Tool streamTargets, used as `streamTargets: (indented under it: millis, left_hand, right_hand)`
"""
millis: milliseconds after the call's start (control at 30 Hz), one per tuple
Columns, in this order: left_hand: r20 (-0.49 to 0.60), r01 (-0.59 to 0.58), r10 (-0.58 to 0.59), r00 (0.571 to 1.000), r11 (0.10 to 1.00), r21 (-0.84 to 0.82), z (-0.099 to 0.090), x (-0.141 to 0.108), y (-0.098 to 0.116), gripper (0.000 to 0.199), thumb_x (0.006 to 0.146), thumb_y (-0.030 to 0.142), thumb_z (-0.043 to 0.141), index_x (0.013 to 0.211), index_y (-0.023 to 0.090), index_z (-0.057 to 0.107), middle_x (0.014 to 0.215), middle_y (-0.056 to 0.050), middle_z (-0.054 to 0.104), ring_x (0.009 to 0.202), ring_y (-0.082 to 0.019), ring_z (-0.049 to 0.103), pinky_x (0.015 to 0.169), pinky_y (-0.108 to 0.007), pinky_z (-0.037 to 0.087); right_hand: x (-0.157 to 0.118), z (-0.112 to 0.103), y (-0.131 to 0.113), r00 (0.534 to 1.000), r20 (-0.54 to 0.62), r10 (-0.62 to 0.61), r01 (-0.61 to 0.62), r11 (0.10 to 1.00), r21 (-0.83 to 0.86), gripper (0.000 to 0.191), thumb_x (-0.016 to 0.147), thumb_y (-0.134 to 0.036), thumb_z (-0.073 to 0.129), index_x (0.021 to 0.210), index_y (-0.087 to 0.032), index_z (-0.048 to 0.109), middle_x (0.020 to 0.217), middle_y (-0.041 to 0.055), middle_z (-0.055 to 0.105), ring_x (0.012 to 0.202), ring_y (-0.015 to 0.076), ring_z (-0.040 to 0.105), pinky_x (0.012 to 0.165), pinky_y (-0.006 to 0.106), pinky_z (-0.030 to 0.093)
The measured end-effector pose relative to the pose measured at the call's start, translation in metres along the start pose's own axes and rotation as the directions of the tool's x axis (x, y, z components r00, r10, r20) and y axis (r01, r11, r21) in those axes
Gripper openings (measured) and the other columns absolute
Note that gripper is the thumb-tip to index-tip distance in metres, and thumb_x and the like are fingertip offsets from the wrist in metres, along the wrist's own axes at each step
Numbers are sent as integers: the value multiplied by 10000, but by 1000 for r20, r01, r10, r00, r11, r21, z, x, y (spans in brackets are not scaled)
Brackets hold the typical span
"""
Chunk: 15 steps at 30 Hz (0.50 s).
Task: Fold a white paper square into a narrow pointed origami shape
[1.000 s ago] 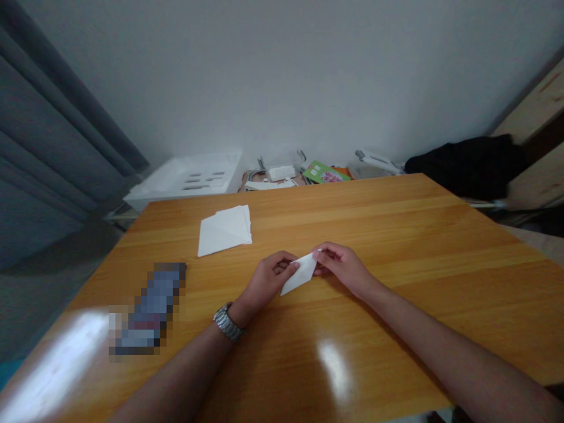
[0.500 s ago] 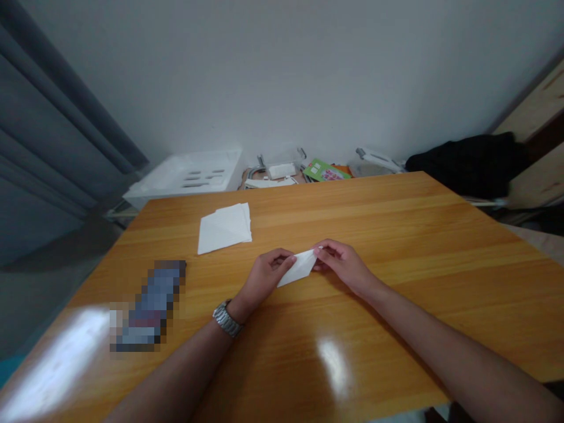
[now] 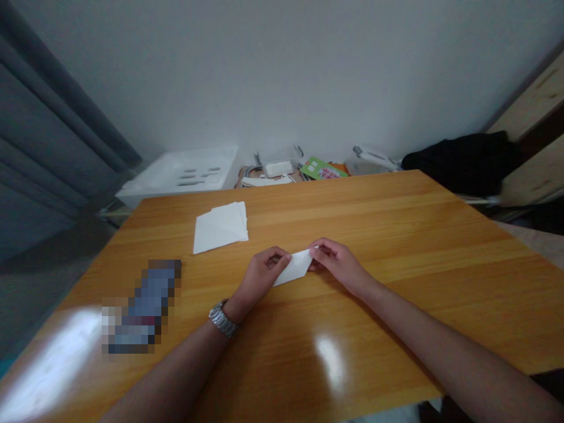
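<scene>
A small folded piece of white paper (image 3: 294,268) is held between my two hands, just over the wooden table (image 3: 374,217). My left hand (image 3: 263,271) pinches its left end, thumb on top and fingers curled behind. At the upper right corner, my right hand (image 3: 337,261) grips it between thumb and fingers. The fingertips behind the paper are partly hidden. Beyond my left hand, several white paper sheets (image 3: 220,228) lie loosely stacked on the table.
A pixelated phone-like object (image 3: 147,305) lies on the table at left. Behind the far edge are a white tray (image 3: 185,167), a green booklet (image 3: 321,168) and assorted clutter. Black cloth (image 3: 462,161) is heaped at the right, and a grey curtain (image 3: 53,117) hangs at left.
The whole view has shifted slightly, so everything appears a little further left. Both hands keep the same hold on the folded paper, with hardly any movement.
</scene>
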State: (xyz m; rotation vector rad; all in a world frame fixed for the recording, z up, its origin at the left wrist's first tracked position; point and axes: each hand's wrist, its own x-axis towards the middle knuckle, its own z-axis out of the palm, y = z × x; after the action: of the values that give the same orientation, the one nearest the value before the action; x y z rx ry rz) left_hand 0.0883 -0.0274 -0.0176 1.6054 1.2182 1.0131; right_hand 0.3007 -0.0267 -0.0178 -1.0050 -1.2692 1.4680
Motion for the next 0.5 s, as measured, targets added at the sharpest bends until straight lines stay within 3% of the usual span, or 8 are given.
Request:
streamTargets:
  millis: [333, 500]
  left_hand:
    - [29, -16, 16, 999, 1000, 22, 2, -1, 1, 266, 872, 405, 648, 817, 146, 677, 717, -11, 663, 645, -131, 588, 582, -205, 452]
    - [60, -47, 45, 997, 999, 26, 3, -3, 2, 254, 888, 399, 643, 851, 150, 681, 793, -29, 688, 711, -146, 628, 645, -221, 488]
  right_hand:
    - [0, -2, 6, 1000, 23, 17, -16, 999, -46, 343, 778, -502, 771, 869, -182, 687, 803, 17, 695, 718, 161, 670, 719, 327, 597]
    - [0, -2, 9, 998, 55, 12, -9, 999, -47, 314, 810, -478, 750, 889, -180, 691, 818, 19, 696, 734, 157, 671, 729, 320, 591]
